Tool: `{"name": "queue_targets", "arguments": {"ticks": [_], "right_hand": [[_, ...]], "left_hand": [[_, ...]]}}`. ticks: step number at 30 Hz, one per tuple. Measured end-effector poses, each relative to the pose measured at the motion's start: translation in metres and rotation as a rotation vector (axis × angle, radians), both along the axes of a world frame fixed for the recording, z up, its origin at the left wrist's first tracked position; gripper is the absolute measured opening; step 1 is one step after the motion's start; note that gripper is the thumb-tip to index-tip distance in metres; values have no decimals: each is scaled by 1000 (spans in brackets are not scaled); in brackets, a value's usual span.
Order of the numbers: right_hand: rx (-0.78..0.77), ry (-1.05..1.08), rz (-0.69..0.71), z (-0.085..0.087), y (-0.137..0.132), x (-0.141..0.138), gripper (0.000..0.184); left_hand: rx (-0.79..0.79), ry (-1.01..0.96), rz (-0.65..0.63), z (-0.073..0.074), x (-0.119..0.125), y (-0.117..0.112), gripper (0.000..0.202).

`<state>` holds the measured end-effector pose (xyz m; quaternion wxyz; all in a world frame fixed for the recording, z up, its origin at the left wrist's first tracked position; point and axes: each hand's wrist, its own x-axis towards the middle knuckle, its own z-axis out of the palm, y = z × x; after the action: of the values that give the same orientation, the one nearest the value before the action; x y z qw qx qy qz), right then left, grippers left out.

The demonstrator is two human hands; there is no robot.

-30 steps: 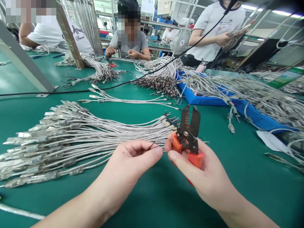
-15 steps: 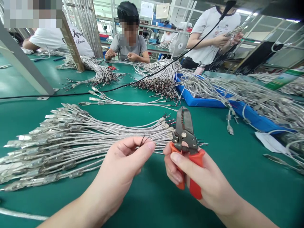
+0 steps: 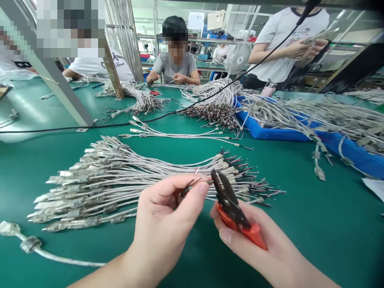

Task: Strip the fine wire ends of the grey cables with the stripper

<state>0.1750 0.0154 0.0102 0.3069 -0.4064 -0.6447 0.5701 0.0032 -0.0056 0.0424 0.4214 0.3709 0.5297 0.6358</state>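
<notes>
Thumb and fingers of my left hand point(image 3: 171, 224) pinch the thin wires point(image 3: 192, 183) at a cable's end; black and red strands stick out. A white USB cable point(image 3: 69, 262) with a clear plug runs from the lower left under my left forearm. My right hand point(image 3: 258, 236) is closed round the orange-red handles of a wire stripper point(image 3: 226, 196). Its dark notched jaws are tilted toward the left hand's fingertips, close to the wire ends; whether they touch is unclear. Behind both hands lies a pile of white USB cables point(image 3: 144, 172), plugs to the left, bare wires to the right.
A few loose cables point(image 3: 180, 136) lie beyond the pile. Blue trays point(image 3: 270, 133) heaped with cables stand at the right. A black cord point(image 3: 168, 114) crosses the green table, near a metal post point(image 3: 60, 72). Several people sit or stand across the table.
The wire stripper has turned from upright to tilted left, its jaws coming nearer my left fingertips. The view has shifted, and more of the cable at lower left now shows.
</notes>
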Motion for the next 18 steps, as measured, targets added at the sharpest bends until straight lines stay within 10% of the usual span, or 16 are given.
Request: {"name": "queue_targets", "arguments": {"ticks": [11,18], "right_hand": [[154,-118,-28,22,3,-10,7],[-64,-102,-1,19,2,-8,12]], "left_hand": [[-42,-84,-145,2,2,0,12],[-51,-203,-69,-1,1,2,12]]}}
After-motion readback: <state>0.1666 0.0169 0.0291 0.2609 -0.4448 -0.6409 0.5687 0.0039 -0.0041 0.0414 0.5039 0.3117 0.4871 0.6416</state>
